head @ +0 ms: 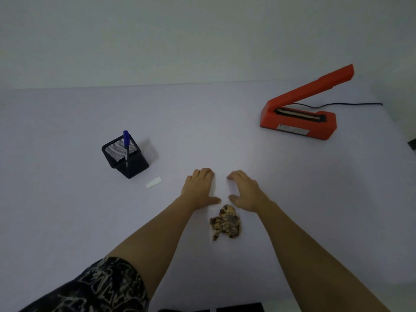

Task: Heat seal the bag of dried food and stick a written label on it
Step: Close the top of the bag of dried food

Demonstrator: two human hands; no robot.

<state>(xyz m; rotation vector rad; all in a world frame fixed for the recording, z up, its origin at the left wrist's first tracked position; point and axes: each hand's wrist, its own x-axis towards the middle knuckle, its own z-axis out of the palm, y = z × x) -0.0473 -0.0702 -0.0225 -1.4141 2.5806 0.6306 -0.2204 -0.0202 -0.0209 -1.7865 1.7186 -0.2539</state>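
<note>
Bag [225, 222] (dried food) between both hands

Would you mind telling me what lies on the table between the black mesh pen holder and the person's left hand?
In the head view, only a small white paper label lies between the black mesh pen holder and the left hand.

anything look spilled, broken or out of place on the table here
Nothing stands out. The dried food sits bunched in its clear bag by the hands, the red sealer stands open at the far right, and the pen is upright in its black holder.
</note>
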